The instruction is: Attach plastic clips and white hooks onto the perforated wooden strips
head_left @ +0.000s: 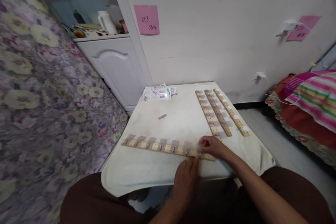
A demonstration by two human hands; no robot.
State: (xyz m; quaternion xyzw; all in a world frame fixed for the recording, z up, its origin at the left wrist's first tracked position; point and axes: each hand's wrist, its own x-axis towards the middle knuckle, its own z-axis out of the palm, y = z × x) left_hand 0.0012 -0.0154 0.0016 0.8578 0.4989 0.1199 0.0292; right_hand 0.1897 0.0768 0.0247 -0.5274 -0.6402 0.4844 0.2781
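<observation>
A narrow wooden strip (168, 147) with small holes lies across the near side of the table. Along it sit several small metal clips (173, 149), each with a see-through plastic piece (175, 143) standing behind it. My right hand (212, 146) is over the strip's right end, its thumb and fingers closed around what looks like a clear plastic piece at the last clip (200, 154); the fingers partly hide it. My left hand (186, 175) lies at the near edge, fingers bent close together and fingertips against the strip just below that clip.
Three similar strips with pieces on them, including one strip (237, 123), lie on the right of the cloth-covered table (147, 178). A small grey piece (162, 116) lies mid-table. Clear packaging (157, 93) is at the back left. A flowered curtain (65, 112) hangs on the left.
</observation>
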